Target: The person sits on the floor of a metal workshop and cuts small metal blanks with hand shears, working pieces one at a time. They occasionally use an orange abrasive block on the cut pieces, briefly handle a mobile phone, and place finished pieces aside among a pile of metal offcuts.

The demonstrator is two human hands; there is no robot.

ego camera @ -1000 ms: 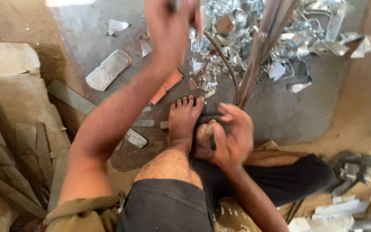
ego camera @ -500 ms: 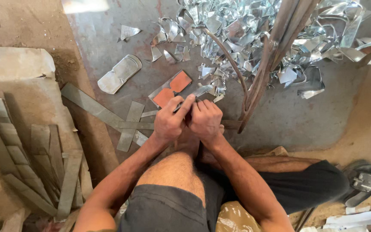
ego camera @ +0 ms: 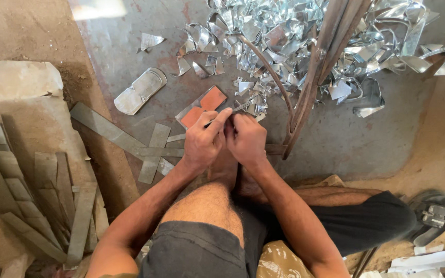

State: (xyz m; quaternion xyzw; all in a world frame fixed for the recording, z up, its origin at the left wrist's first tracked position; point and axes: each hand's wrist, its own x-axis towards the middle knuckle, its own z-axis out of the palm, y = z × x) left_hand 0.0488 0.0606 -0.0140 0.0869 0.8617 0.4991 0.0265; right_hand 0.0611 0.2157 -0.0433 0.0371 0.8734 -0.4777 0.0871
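My left hand and my right hand are pressed together just above my bare foot, fingers curled. Both pinch a thin metal strip whose tip sticks out toward the upper right. What lies under the hands is hidden. Just beyond the fingers, a flat metal piece with two orange patches lies on the grey floor sheet. My bent knee and dark shorts fill the lower middle.
A heap of shiny sheet-metal offcuts spreads across the top. Long rusty curved bars lean over it, right of my hands. Grey metal strips lie crossed to the left, and several more strips are stacked at the far left. A flattened metal piece sits nearby.
A second ago my left hand was raised high near the scrap heap. It came down and joined my right hand, and both have since stayed together on the strip.
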